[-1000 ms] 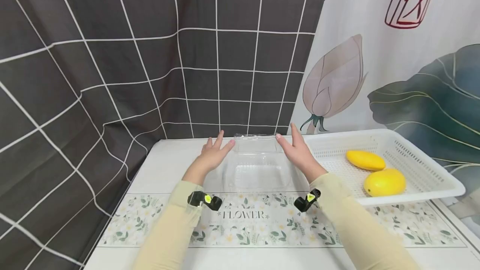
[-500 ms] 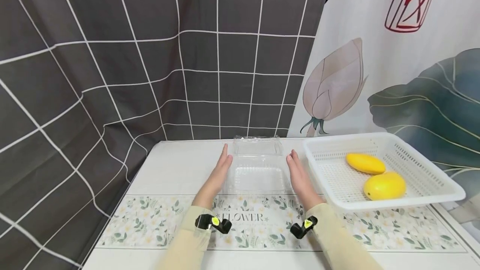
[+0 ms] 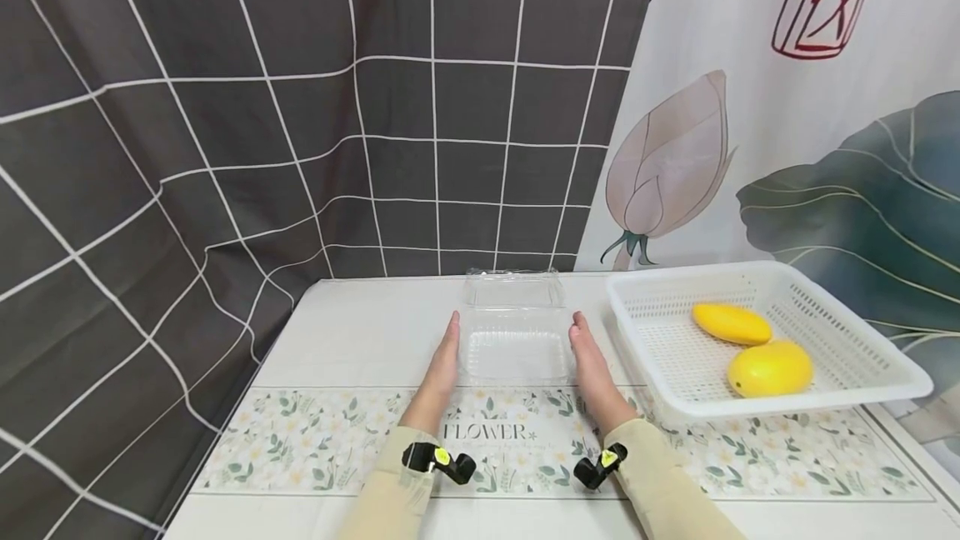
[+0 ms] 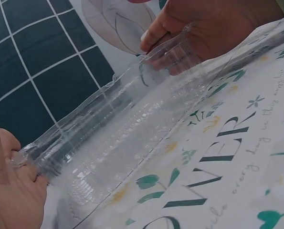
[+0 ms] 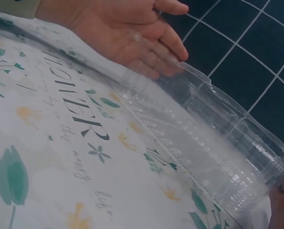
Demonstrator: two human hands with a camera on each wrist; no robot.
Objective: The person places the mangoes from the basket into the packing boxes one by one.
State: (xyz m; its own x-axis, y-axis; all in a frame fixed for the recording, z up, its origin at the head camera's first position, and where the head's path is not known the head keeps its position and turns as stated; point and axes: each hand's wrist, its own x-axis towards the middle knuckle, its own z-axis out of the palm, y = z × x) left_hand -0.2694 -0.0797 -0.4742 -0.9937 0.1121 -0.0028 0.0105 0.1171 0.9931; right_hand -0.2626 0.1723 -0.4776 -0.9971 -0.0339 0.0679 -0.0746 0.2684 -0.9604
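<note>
A clear plastic clamshell container (image 3: 517,352) stands on the table with its lid (image 3: 513,290) raised at the far side. My left hand (image 3: 442,361) lies along its left side, fingers straight and palm inward. On the opposite side, my right hand (image 3: 592,369) takes the same pose. Through the clear wall, the right fingers (image 4: 173,59) show in the left wrist view, and the left fingers (image 5: 153,59) in the right wrist view. Both hands are against or very near the container's sides; firm contact is hard to tell. Nothing is visible inside it.
A white perforated basket (image 3: 667,398) stands at the right, holding a long yellow mango-like fruit (image 3: 731,323) and a rounder yellow fruit (image 3: 770,368). The white table mat (image 3: 337,332) carries a floral band. A dark checked curtain (image 3: 390,107) hangs behind.
Both hands have come back from beside the raised lid to the base's sides. They have closed in from left and right, fingers now straight. The container has barely moved, if at all.
</note>
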